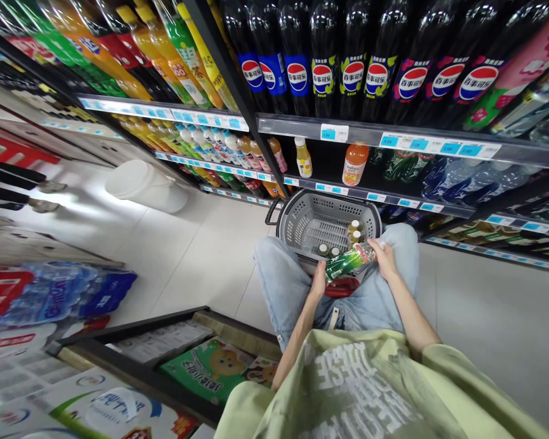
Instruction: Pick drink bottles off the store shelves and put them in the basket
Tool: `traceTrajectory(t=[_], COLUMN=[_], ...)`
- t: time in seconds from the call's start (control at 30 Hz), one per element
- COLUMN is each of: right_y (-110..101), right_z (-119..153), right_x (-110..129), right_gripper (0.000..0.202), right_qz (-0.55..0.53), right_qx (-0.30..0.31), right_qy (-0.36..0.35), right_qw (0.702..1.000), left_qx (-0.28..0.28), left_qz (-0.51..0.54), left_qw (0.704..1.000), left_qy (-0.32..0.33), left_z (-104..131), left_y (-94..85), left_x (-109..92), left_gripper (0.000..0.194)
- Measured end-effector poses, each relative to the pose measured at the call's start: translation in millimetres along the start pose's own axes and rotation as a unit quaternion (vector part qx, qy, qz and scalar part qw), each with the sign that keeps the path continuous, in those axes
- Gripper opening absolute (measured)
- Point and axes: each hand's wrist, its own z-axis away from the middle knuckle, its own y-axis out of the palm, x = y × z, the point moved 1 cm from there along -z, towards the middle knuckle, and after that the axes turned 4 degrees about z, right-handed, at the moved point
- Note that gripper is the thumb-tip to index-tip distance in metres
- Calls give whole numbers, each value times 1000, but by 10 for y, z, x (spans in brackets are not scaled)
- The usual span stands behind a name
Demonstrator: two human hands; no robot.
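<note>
Between my two hands lies a plastic drink bottle [346, 262] with a green label, tilted sideways above my lap. My left hand [318, 278] is closed around one end, at the lower left. At the other end, my right hand [384, 258] grips the clear part of the bottle. Just beyond the bottle a grey shopping basket [297, 213] stands on the floor against the shelf. Several small bottles with white caps [355, 230] are inside it, some partly hidden behind the green bottle. Something dark red [342, 288] shows beneath the bottle, between my legs.
Cola bottles [351, 73] fill the upper shelf. Below, a yellow-labelled bottle [303, 160] and an orange juice bottle [356, 166] stand near the shelf edge [375, 131]. A white bucket [132, 183] is on the floor to the left. Cartons [210, 369] lie behind on the left; another person's legs [13, 183] show far left.
</note>
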Motion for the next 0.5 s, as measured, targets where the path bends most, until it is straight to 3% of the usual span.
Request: traceTrajectory(t=[0.1,0.3,0.5], right_y=[-9,-35,-33], right_z=[-23,-72,-69], right_x=[-15,-51,-49], right_gripper=[55,52,56], right_qz=[-1,-34,-13], right_qx=[-4,-29,-22], right_qy=[-7,-8,-14], right_qw=[1000,999,1000], left_qx=[19,97,96], left_qz=[-7,-4,-13], left_qw=[999,993,986], left_qy=[25,61,137], left_z=[39,142,212], left_y=[0,66,114], left_x=[2,-48,-177], left_gripper=[59,95,111])
